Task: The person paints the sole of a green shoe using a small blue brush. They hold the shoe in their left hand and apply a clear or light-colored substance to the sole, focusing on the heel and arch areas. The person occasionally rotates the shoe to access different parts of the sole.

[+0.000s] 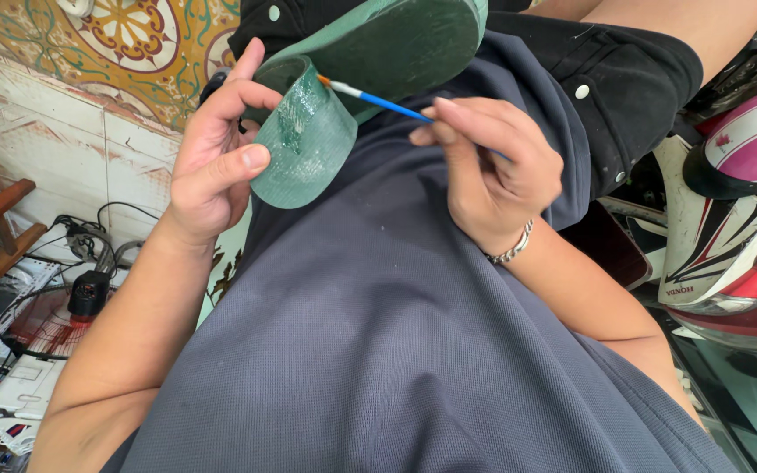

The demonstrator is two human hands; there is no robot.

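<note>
The left hand (212,166) is gripping a green rubber sandal (387,44) over the lap, its thumb pressing down a peeled-back, curling sole layer (304,144) whose ribbed inner face is glistening with wet glue. The right hand (488,171) is pinching a thin blue-handled brush (378,102) between closed fingertips, the pale bristle tip touching the gap where the layer is lifting from the sandal. A silver chain bracelet (512,248) is circling the right wrist. A grey waffle-knit shirt (396,333) is filling the foreground, with a glossy pink helmet (755,140) lying at the right.
</note>
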